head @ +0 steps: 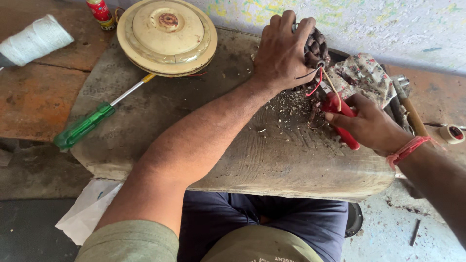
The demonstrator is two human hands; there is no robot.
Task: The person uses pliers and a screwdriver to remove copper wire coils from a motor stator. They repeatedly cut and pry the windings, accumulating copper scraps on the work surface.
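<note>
Two bare hands work at a worn wooden bench (242,160): the left hand (281,51) clamps down over a wound motor coil (316,47) near the wall, while the right hand (371,123) grips red-handled pliers (340,116) at the coil's wires (318,85). Nearby lie a green screwdriver (85,126) and a cream round cover (167,35).

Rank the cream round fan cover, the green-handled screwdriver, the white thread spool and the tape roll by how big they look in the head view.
1. Cream round fan cover
2. Green-handled screwdriver, long but slim
3. White thread spool, partly cut off at the frame edge, so unsure
4. Tape roll, smallest
</note>
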